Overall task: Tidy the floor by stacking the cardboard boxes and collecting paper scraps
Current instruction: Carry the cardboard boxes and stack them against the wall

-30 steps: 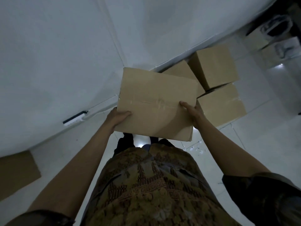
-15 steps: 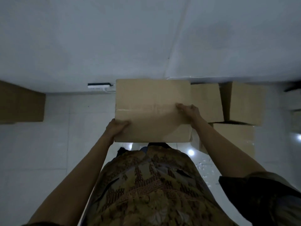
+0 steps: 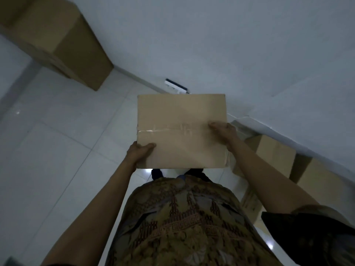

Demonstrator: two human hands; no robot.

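Head view: the left hand (image 3: pixel 141 152) grips the box (image 3: pixel 181 131) at its near left corner, thumb on top; the right hand (image 3: pixel 223 131) clamps its right edge by the tape seam. The box is held level above the tiled floor (image 3: pixel 57 150). A power strip (image 3: pixel 175 86) lies by the wall beyond it. A tall carton (image 3: pixel 63 41) stands far left; more cartons (image 3: pixel 276 152) sit right, behind the forearm.

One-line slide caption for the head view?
Both hands hold a taped brown cardboard box above the white tiled floor.
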